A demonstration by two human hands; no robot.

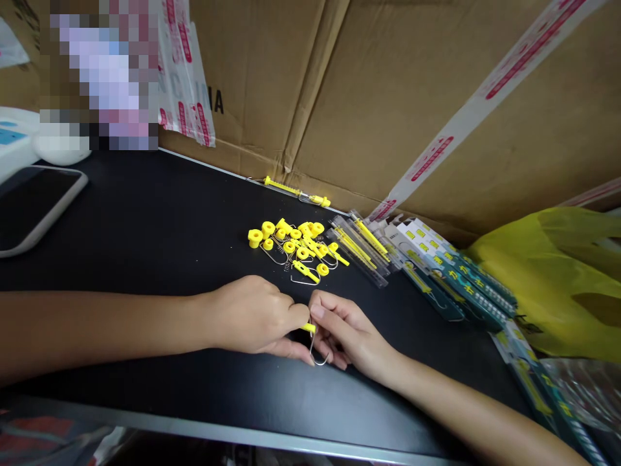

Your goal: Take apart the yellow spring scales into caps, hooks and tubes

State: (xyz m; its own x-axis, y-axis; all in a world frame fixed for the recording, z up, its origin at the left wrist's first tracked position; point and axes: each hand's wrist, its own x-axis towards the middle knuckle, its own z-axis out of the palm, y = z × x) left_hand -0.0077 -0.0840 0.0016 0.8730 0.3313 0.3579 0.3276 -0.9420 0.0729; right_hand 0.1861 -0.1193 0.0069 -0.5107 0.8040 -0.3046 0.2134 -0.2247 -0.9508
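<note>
My left hand is closed around a small yellow plastic piece, whose end shows between the fingers. Thumb and index finger of my right hand pinch at the top of a bent metal hook, which hangs between the two hands beside the yellow piece. The fingertips of both hands nearly meet. Just beyond them lies a pile of yellow caps, with metal hooks and small springs among them. An assembled yellow spring scale rests at the table's back edge.
Clear tubes with yellow scales lie right of the pile, near printed boxes and a yellow bag. A phone lies at the left of the black table. Cardboard stands behind.
</note>
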